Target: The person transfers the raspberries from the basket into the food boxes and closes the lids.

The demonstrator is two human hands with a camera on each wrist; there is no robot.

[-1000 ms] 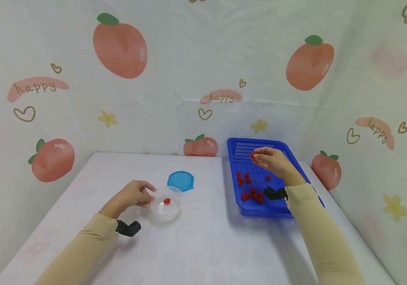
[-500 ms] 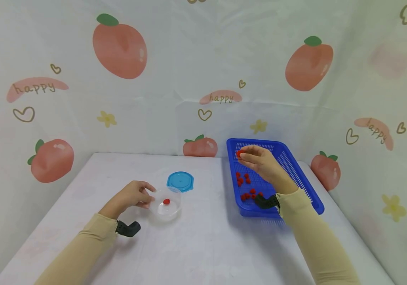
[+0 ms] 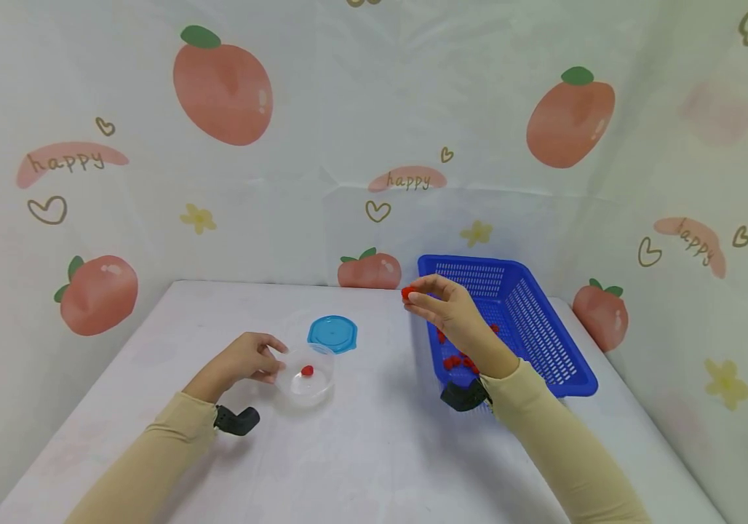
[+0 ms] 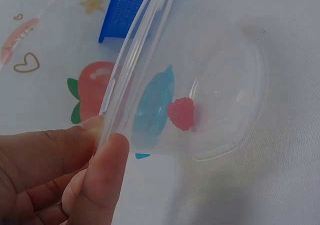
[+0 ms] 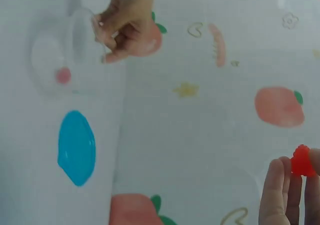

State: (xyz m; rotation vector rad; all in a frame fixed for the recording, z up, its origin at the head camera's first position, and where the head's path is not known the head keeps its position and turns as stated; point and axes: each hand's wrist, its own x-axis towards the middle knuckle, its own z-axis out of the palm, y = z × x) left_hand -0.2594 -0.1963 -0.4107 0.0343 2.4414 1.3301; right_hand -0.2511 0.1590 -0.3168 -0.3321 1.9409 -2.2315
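Note:
My left hand [image 3: 247,358] pinches the rim of a clear plastic bowl [image 4: 220,85] between thumb and fingers. A single red raspberry [image 4: 181,113] lies inside that bowl, seen through its wall in the left wrist view. My right hand [image 3: 449,311] holds another raspberry [image 5: 302,161] between its thumb and fingertips, raised in the air at the left edge of the blue basket [image 3: 547,327]. Several more raspberries [image 3: 452,362] lie on the basket floor, partly hidden by the right hand and wrist.
Behind the bowl, a blue lid [image 3: 332,333] lies flat on the white table [image 3: 361,451]. A white cloth wall [image 3: 308,145] printed with fruit stands at the back and sides.
My right hand has moved left with its raspberry, from over the basket to the basket's left edge. The left hand and the bowl have stayed where they were.

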